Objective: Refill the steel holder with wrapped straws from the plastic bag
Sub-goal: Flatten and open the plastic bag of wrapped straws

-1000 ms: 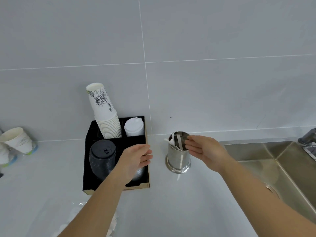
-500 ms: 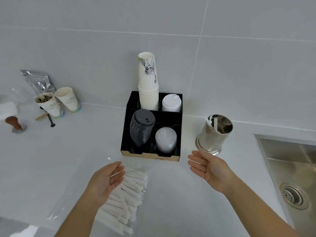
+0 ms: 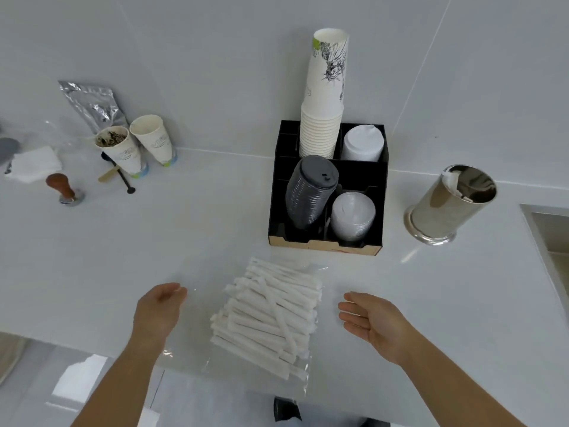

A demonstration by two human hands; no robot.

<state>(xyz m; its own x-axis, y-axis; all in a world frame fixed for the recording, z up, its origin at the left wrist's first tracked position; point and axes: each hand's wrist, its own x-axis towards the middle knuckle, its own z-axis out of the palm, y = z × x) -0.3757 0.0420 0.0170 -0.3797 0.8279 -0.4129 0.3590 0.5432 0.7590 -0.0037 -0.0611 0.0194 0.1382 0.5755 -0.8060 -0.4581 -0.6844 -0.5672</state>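
Left hand (image 3: 157,309): fingers loosely curled, holding nothing | Right hand (image 3: 374,322): fingers straight, together, palm inward, holding nothing | Plastic bag (image 3: 197,303) of wrapped straws (image 3: 268,315): between both hands' fingertips | Steel holder (image 3: 446,204): beyond right fingers, well apart

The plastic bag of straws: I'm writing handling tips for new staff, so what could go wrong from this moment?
The plastic bag overhangs the counter's front edge, so a careless pull by the left hand or right hand might drop the wrapped straws. The steel holder stands near the sink; loading a big bundle could tip it that way.
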